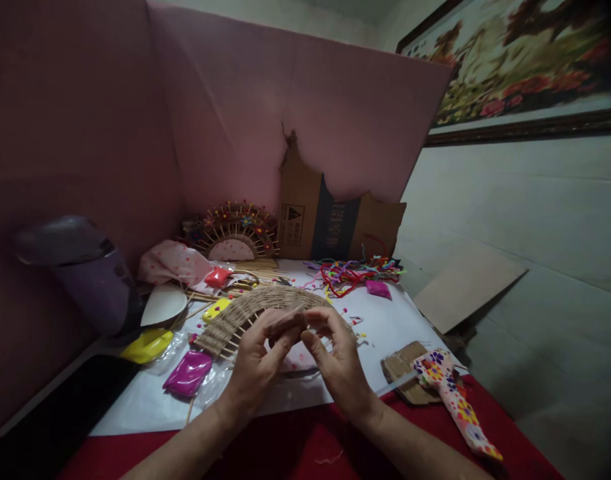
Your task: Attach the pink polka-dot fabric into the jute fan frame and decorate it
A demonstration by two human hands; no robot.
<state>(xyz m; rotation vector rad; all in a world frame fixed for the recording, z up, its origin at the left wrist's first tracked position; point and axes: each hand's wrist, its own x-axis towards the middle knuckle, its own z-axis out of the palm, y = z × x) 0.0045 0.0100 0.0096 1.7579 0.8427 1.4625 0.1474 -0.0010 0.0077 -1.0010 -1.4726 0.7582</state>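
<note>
My left hand [263, 350] and my right hand [340, 357] meet in front of me, fingers closed and pinched together. Whatever lies between the fingertips is small and mostly hidden; I cannot make it out. Just beneath and behind them lies a half-round woven fan [265, 305], with a band of brown twine threaded over thin sticks. Small coloured balls tip the sticks around its outer edge. A pale pink spotted piece [298, 358] forms its inner part, partly covered by my hands.
Magenta clay packet [188, 375] and yellow packet [148, 345] lie left, near a purple bottle [93, 280]. A finished-looking fan [233, 233] and cut cardboard [305, 213] stand behind. Coloured pipe cleaners [343, 277] lie back right. A flower-patterned glue gun [455, 397] rests on cardboard at right.
</note>
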